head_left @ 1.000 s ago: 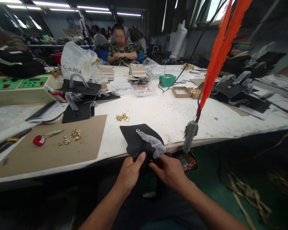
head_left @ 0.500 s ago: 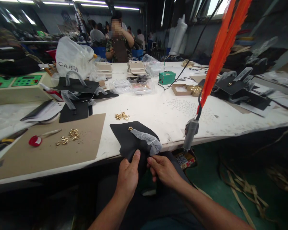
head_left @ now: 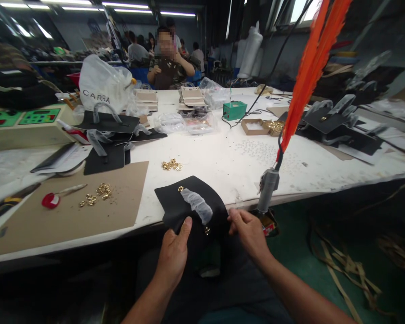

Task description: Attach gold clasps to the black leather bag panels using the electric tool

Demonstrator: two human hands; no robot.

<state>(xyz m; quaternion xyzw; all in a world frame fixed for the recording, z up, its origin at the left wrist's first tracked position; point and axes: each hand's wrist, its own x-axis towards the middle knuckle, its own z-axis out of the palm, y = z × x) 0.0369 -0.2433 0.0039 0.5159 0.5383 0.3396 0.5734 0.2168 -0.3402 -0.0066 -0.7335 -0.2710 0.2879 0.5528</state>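
A black leather flap (head_left: 175, 200) hangs over the front edge of the white table (head_left: 222, 162). It has a strap wrapped in clear film (head_left: 197, 204) and gold fittings at both strap ends. My left hand (head_left: 173, 249) grips the flap's lower left edge, thumb on top. My right hand (head_left: 248, 231) pinches the flap's right edge just below the table edge.
A brown cardboard sheet (head_left: 70, 211) with gold rings (head_left: 96, 194) and a red-headed tool (head_left: 52, 199) lies to the left. More gold rings (head_left: 171, 165) sit behind the flap. An orange feather duster (head_left: 307, 76) stands at the right. Black bag parts (head_left: 108, 135) and a seated person (head_left: 167, 63) are beyond.
My right hand moved from under the strap out to the flap's right edge. The wrapped strap now lies flat on the flap, and the lower gold fitting shows.
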